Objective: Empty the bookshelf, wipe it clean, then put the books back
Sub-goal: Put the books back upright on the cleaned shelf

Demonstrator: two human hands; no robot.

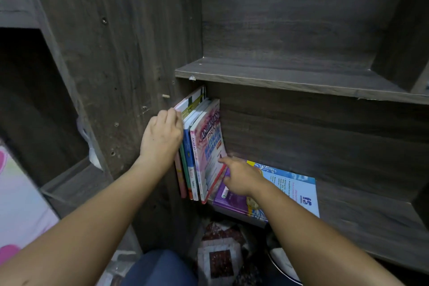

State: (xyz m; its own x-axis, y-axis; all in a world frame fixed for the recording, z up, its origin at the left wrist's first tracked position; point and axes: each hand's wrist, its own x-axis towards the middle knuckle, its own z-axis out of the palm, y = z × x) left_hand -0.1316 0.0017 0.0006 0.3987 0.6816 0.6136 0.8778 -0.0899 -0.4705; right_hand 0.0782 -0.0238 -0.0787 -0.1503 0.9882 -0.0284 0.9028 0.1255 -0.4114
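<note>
- Dark grey wood-grain panels fill the view: the bookshelf (301, 81) stands close before me, its upper board bare and a lower compartment open beneath it.
- Both my forearms reach forward and slightly upward into that lower compartment, bare and well apart at the elbows, drawing nearer each other at the wrists.
- A row of upright books (189, 160) stands at the compartment's left end, against the side panel, leaning a little.
- My left hand (160, 137) is at the upper front corner of that row, back of the hand toward me, fingers curled over the edge of the leftmost covers; the fingertips are hidden, so it seems a grip, not merely a touch.
- My right hand (241, 176) is lower and to the right, index finger stretched out with its tip on the cover of the pink book (210, 146), the outermost of the row; the other fingers are loosely bent and hold nothing.
- Under that wrist a purple book (229, 202) lies flat on the shelf, with a blue book (294, 183) flat beside or beneath it.
- My hands are apart, the row between them.
</note>
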